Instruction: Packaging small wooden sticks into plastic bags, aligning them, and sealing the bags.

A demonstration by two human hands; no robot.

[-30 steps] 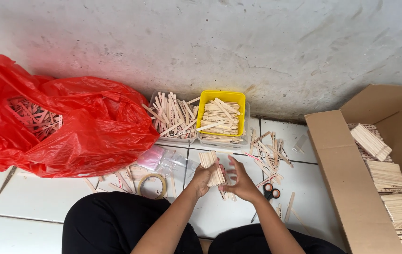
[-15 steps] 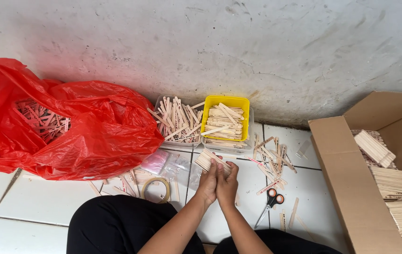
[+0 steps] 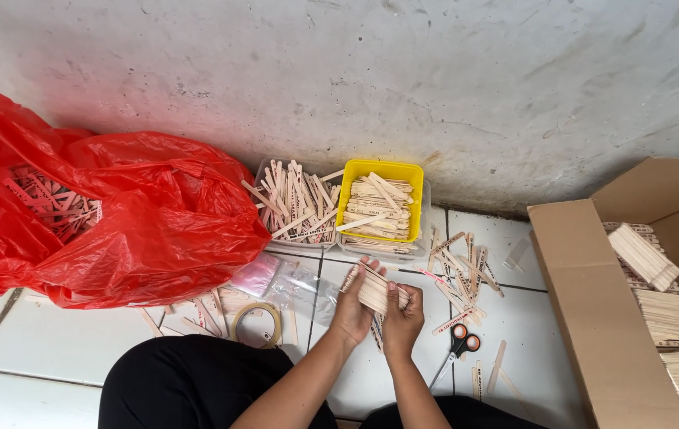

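Both my hands hold one bundle of flat wooden sticks (image 3: 374, 287) over the tiled floor in front of my knees. My left hand (image 3: 353, 308) cups the bundle from the left, fingers around its end. My right hand (image 3: 403, 316) presses against the bundle's right side. Just beyond them stand a yellow tub (image 3: 380, 202) full of sticks and a clear tub (image 3: 296, 210) with more sticks jumbled in it. Loose sticks (image 3: 462, 266) lie scattered on the tiles to the right of my hands.
A big red plastic bag (image 3: 133, 222) with sticks inside fills the left. An open cardboard box (image 3: 594, 318) holding stacked stick bundles stands at right. Orange-handled scissors (image 3: 457, 348), a tape roll (image 3: 257, 323) and clear plastic bags (image 3: 292, 282) lie on the floor. A grey wall runs behind.
My hands have come together on the stick bundle and squared it up. The view has shifted slightly, so the box at right shows more of its contents.
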